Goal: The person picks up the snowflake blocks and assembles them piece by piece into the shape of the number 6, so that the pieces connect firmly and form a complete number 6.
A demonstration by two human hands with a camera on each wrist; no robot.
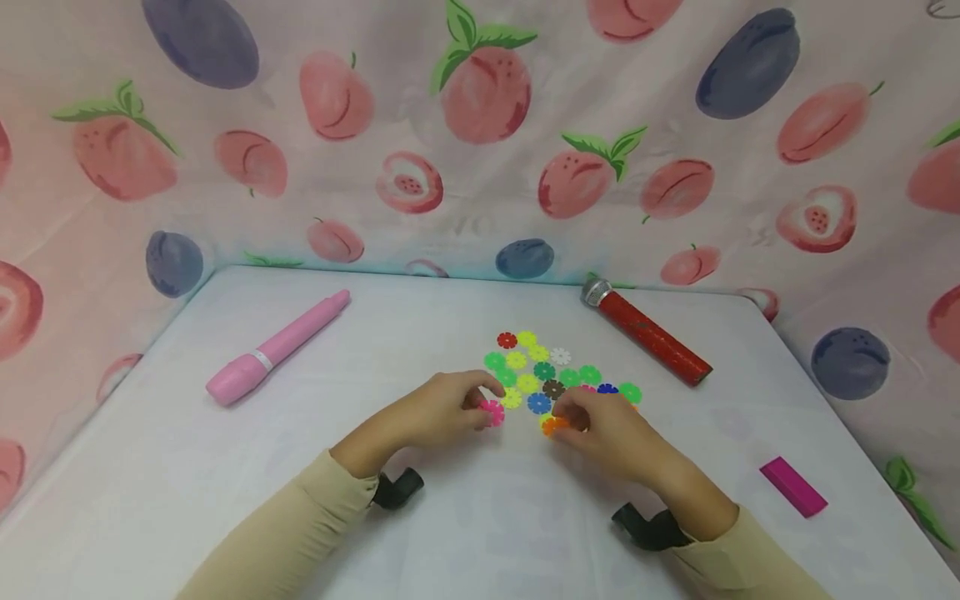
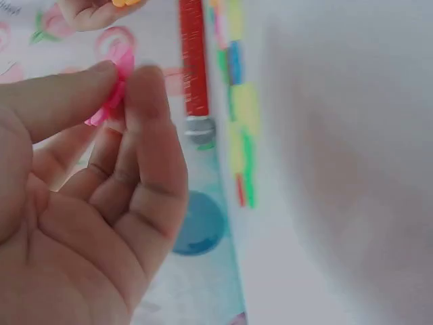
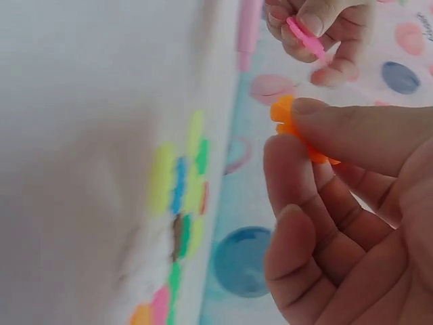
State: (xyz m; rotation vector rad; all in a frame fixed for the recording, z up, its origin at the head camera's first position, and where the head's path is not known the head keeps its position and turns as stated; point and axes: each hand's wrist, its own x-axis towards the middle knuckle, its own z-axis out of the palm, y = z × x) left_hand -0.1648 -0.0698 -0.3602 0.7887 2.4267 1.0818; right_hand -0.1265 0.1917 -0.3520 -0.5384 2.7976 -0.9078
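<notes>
My left hand pinches a pink notched disc between thumb and fingers, above the table. Between the thumb and fingers of my right hand is an orange notched disc. The two discs are apart from each other. Just beyond the hands, several flat flower-shaped discs lie in a loose cluster, among them a blue disc, a brown disc, a red disc and a white disc. My right hand hides part of the cluster's near right side.
A pink torch-like stick lies at the left of the white table. A red microphone lies at the back right, and a magenta block is at the right. Fruit-print cloth hangs behind the table.
</notes>
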